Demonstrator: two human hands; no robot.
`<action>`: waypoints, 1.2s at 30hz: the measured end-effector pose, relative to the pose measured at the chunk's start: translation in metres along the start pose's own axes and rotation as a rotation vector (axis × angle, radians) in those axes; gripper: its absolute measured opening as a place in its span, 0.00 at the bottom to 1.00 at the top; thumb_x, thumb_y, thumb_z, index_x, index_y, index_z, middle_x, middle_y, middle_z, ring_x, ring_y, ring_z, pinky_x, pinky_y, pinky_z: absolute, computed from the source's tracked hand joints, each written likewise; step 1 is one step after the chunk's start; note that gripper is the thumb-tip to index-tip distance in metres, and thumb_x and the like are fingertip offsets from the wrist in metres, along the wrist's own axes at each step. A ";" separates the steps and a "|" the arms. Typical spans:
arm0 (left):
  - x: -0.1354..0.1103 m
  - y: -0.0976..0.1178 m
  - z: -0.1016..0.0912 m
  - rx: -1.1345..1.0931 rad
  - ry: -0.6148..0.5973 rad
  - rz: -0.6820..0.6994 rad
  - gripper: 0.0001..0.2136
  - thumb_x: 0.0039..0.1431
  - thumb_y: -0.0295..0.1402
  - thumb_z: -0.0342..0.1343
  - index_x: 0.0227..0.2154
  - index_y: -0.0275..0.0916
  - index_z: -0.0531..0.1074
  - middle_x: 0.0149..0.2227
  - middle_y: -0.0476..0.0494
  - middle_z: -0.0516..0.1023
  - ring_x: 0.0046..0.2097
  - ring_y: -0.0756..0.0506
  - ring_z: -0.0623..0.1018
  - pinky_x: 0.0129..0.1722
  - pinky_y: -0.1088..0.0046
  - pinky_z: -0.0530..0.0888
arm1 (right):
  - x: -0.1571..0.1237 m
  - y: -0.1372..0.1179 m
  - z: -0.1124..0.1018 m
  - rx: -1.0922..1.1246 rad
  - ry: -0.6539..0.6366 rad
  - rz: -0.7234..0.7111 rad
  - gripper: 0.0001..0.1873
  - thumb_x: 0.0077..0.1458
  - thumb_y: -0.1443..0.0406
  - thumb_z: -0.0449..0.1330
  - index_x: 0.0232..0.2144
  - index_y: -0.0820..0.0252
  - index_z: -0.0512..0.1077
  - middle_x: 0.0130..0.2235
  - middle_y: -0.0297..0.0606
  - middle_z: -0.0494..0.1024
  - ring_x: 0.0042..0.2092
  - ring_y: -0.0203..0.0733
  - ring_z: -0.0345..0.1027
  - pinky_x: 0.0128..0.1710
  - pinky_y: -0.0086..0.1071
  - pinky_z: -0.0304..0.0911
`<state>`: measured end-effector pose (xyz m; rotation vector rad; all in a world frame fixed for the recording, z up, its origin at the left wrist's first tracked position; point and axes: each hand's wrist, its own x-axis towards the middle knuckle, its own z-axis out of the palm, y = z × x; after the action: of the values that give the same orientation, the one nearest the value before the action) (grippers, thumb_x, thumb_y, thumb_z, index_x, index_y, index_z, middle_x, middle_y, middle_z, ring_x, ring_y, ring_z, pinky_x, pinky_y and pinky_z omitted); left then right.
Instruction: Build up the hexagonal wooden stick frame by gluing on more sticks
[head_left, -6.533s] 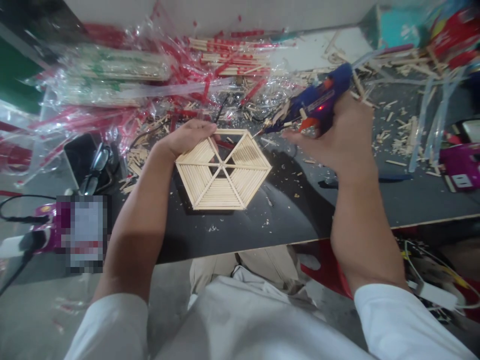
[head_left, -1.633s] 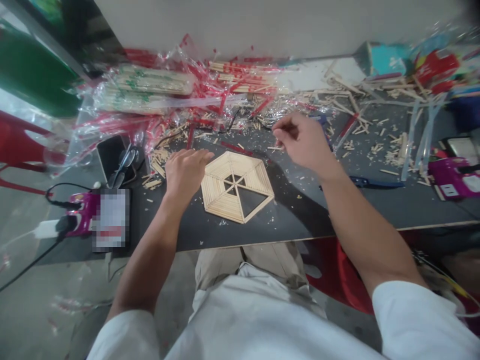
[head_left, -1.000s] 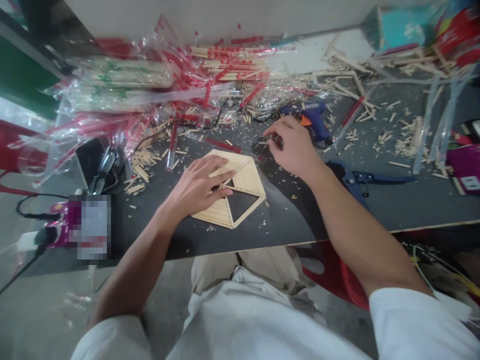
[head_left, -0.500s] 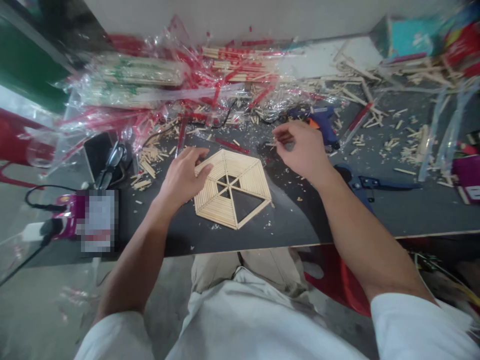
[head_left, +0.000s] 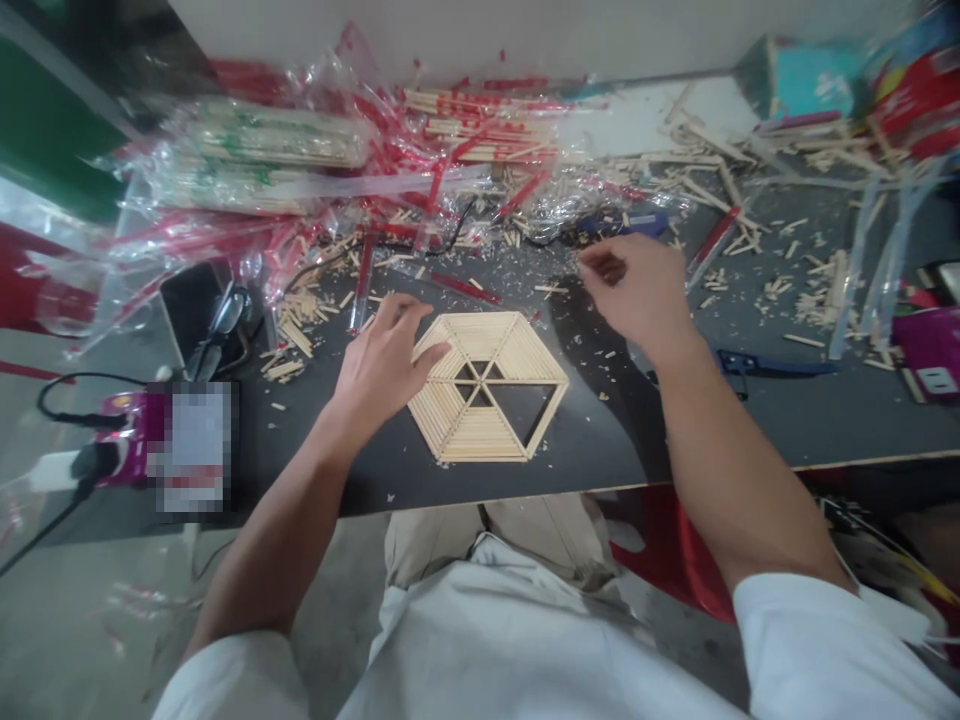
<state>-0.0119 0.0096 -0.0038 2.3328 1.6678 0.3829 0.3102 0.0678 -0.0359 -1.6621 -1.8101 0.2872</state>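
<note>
On the dark grey tabletop (head_left: pixel 386 482), the flat hexagonal panel of pale wooden sticks (head_left: pixel 480 430) lies near the front edge, between the hands. Since half a second ago it has slid towards 3 o'clock and turned a little anticlockwise, so its unfilled wedge has swung from nearer 5 to about 4 o'clock. Its longest-looking corner-to-corner axis runs 9 to 3, with straight sides at 12 and 6. From the panel's centre, the bare left hand (head_left: pixel 381 362) is at 10 o'clock, fingers loosely spread, thumb overlapping the rim. The bare right hand (head_left: pixel 645 290), at 2 o'clock, is half curled; I cannot tell whether its fingertips pinch anything. Just beyond it, partly hidden, lies the blue plastic glue gun (head_left: pixel 626 225).
</note>
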 end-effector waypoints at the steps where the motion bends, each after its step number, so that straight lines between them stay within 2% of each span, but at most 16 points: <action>1: 0.000 0.000 0.001 -0.015 0.001 0.042 0.21 0.68 0.42 0.59 0.59 0.39 0.72 0.61 0.33 0.71 0.54 0.35 0.79 0.53 0.55 0.78 | 0.001 0.001 -0.001 -0.006 -0.010 0.017 0.11 0.56 0.70 0.62 0.41 0.58 0.80 0.41 0.43 0.81 0.33 0.41 0.74 0.43 0.42 0.72; 4: -0.001 0.000 0.005 -0.063 -0.042 0.236 0.25 0.66 0.46 0.63 0.60 0.39 0.71 0.65 0.31 0.68 0.65 0.31 0.71 0.64 0.47 0.71 | 0.000 -0.002 -0.001 -0.028 -0.071 -0.016 0.11 0.57 0.68 0.64 0.43 0.59 0.81 0.45 0.44 0.81 0.30 0.37 0.71 0.45 0.42 0.70; 6: -0.001 0.000 0.008 -0.102 -0.108 0.335 0.29 0.65 0.50 0.63 0.62 0.39 0.70 0.68 0.29 0.66 0.70 0.29 0.64 0.69 0.42 0.64 | -0.002 -0.004 0.002 -0.068 -0.107 -0.065 0.10 0.57 0.66 0.65 0.41 0.58 0.82 0.44 0.44 0.80 0.33 0.40 0.71 0.47 0.44 0.69; 9: 0.000 -0.001 0.012 -0.149 -0.218 0.379 0.40 0.59 0.58 0.65 0.66 0.40 0.66 0.73 0.27 0.59 0.75 0.27 0.56 0.73 0.38 0.56 | -0.006 -0.004 0.008 -0.132 -0.143 -0.088 0.06 0.58 0.64 0.64 0.38 0.57 0.81 0.42 0.45 0.79 0.40 0.49 0.74 0.49 0.48 0.69; 12: 0.001 -0.001 0.012 -0.154 -0.279 0.358 0.46 0.54 0.63 0.65 0.69 0.41 0.63 0.76 0.28 0.54 0.76 0.26 0.53 0.74 0.37 0.53 | -0.007 0.000 0.013 -0.167 -0.155 -0.079 0.05 0.60 0.64 0.63 0.35 0.57 0.80 0.41 0.45 0.79 0.41 0.52 0.74 0.49 0.50 0.69; 17: 0.000 0.004 0.010 -0.167 -0.267 0.270 0.42 0.57 0.59 0.66 0.67 0.41 0.64 0.76 0.29 0.53 0.77 0.28 0.53 0.74 0.41 0.55 | -0.005 -0.003 0.013 -0.111 -0.117 -0.054 0.05 0.61 0.69 0.60 0.33 0.56 0.74 0.41 0.46 0.79 0.43 0.53 0.75 0.49 0.49 0.69; 21: -0.002 0.008 0.012 -0.182 -0.214 0.152 0.34 0.66 0.49 0.62 0.67 0.37 0.63 0.75 0.27 0.55 0.76 0.31 0.55 0.73 0.46 0.60 | -0.008 -0.021 0.004 0.064 -0.124 -0.077 0.03 0.61 0.68 0.61 0.37 0.54 0.74 0.37 0.40 0.81 0.37 0.47 0.74 0.43 0.43 0.69; 23: -0.003 0.009 0.013 -0.181 -0.196 0.163 0.32 0.67 0.49 0.61 0.67 0.38 0.63 0.74 0.27 0.57 0.76 0.31 0.57 0.73 0.45 0.61 | -0.013 -0.034 -0.001 0.156 -0.179 -0.119 0.03 0.61 0.66 0.62 0.38 0.54 0.75 0.37 0.39 0.82 0.35 0.45 0.74 0.41 0.41 0.68; 27: -0.003 0.005 0.015 -0.187 -0.147 0.231 0.31 0.66 0.51 0.61 0.65 0.38 0.66 0.72 0.26 0.60 0.74 0.31 0.60 0.72 0.45 0.62 | -0.025 -0.059 -0.007 0.250 -0.431 -0.258 0.03 0.61 0.64 0.63 0.35 0.55 0.77 0.37 0.38 0.82 0.35 0.42 0.73 0.39 0.37 0.66; 29: -0.002 0.004 0.016 -0.185 -0.114 0.261 0.30 0.66 0.50 0.62 0.63 0.39 0.67 0.70 0.27 0.63 0.73 0.31 0.62 0.71 0.45 0.64 | -0.031 -0.067 -0.007 0.256 -0.509 -0.312 0.04 0.61 0.64 0.63 0.33 0.56 0.76 0.35 0.37 0.81 0.34 0.40 0.72 0.37 0.35 0.65; 36: -0.003 0.007 0.017 -0.117 -0.010 0.297 0.21 0.68 0.45 0.61 0.56 0.38 0.73 0.62 0.30 0.73 0.65 0.32 0.71 0.67 0.45 0.65 | -0.040 -0.075 0.002 0.222 -0.565 -0.366 0.03 0.60 0.66 0.61 0.32 0.57 0.74 0.33 0.37 0.79 0.33 0.40 0.70 0.37 0.34 0.62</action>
<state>-0.0004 0.0039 -0.0169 2.4902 1.2563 0.5085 0.2479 0.0175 -0.0079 -1.1306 -2.3437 0.8225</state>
